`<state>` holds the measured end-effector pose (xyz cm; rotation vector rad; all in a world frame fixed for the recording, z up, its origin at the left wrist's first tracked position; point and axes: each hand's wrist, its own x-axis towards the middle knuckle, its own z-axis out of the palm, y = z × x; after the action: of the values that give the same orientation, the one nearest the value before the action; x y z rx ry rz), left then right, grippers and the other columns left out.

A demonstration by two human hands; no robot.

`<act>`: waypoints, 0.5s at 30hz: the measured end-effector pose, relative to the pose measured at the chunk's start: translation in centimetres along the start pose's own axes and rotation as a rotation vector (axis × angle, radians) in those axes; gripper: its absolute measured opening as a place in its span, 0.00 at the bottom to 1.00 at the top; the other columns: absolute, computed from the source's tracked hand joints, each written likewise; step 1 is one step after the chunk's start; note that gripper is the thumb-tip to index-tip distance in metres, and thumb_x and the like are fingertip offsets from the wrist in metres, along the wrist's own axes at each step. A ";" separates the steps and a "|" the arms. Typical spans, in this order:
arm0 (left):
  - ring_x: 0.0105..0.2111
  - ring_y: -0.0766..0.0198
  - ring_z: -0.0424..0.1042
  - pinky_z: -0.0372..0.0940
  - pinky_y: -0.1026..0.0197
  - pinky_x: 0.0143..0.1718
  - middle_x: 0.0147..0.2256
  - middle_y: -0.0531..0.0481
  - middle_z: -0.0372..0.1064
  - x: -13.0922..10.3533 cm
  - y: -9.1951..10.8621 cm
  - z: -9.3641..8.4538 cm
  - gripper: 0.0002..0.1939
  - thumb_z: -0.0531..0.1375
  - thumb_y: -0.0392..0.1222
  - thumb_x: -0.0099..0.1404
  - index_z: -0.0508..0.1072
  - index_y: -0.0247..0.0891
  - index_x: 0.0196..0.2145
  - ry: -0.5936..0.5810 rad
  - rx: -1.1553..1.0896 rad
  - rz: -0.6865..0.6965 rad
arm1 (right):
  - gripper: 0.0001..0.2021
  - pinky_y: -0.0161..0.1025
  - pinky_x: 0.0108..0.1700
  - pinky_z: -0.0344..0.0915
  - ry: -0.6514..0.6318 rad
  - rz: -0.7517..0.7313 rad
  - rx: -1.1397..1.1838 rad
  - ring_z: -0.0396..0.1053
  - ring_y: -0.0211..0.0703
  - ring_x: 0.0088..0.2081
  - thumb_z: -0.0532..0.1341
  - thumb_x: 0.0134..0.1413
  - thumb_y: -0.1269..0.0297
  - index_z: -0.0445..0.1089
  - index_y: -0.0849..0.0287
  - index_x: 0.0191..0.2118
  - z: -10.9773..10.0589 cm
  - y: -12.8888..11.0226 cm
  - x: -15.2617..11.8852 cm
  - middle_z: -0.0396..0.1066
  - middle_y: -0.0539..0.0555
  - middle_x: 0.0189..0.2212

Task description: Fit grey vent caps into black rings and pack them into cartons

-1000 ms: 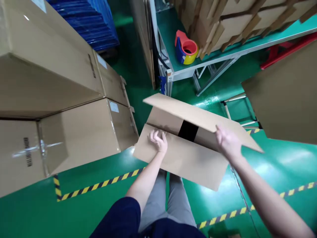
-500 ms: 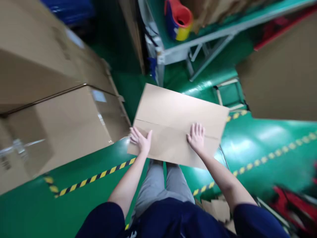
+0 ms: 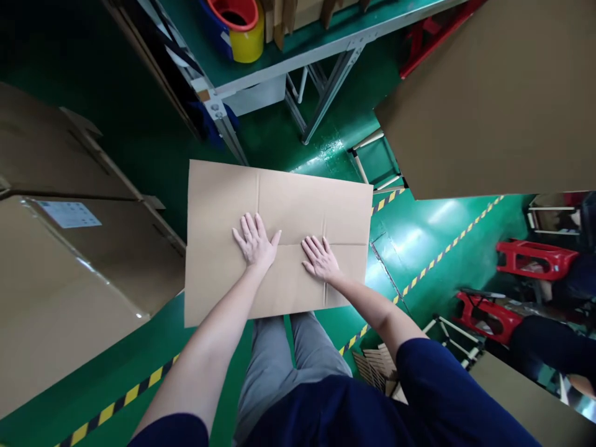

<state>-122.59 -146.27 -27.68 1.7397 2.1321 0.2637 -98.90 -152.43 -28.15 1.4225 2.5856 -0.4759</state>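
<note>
A brown cardboard piece [image 3: 288,198] lies in front of my legs at about knee height, its upper face crossed by fold lines. Whether it is a loose sheet or the top of a box, I cannot tell. My left hand [image 3: 256,243] rests palm down left of its middle, fingers spread and thumb out. To the right, my right hand [image 3: 321,258] lies flat across the crease lines, fingers stretched out. Neither hand grips an edge. What supports the cardboard is hidden beneath it.
Large cardboard boxes [image 3: 56,298] stand at the left. Ahead is a green-topped bench [image 3: 298,59] with tape rolls [image 3: 246,43]. A broad brown panel [image 3: 493,105] juts in at upper right. Red stools [image 3: 535,259] and a seated person's dark clothing [image 3: 549,344] are at right.
My left hand has gone from the cardboard's left edge onto its face. My right hand is nearer the middle. The upper face shows different fold lines, and the view has swung right.
</note>
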 end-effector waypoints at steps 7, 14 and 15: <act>0.74 0.38 0.32 0.24 0.28 0.70 0.73 0.27 0.32 0.2 -0.7 0.7 0.44 0.52 0.58 0.72 0.46 0.25 0.73 -0.019 -0.104 -0.001 | 0.34 0.63 0.73 0.35 -0.158 0.022 0.107 0.38 0.62 0.74 0.54 0.72 0.51 0.51 0.65 0.74 0.1 -0.8 -1.0 0.42 0.66 0.74; 0.74 0.39 0.36 0.24 0.30 0.71 0.72 0.29 0.38 -0.3 -1.4 2.9 0.41 0.54 0.56 0.72 0.52 0.26 0.72 0.047 -0.088 -0.017 | 0.35 0.70 0.71 0.41 0.153 0.429 0.005 0.46 0.66 0.72 0.51 0.70 0.54 0.48 0.67 0.74 1.3 5.1 -5.0 0.51 0.71 0.70; 0.73 0.39 0.38 0.25 0.30 0.71 0.72 0.29 0.40 -0.4 -1.4 3.2 0.40 0.54 0.55 0.72 0.53 0.26 0.72 0.053 -0.081 -0.019 | 0.36 0.71 0.70 0.43 0.205 0.421 -0.005 0.48 0.67 0.72 0.51 0.70 0.54 0.43 0.67 0.76 1.6 5.5 -5.5 0.50 0.73 0.71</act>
<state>-122.47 -147.29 -31.07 1.6837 2.1430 0.3896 -91.37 -154.61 -29.19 2.0381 2.3197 -0.2735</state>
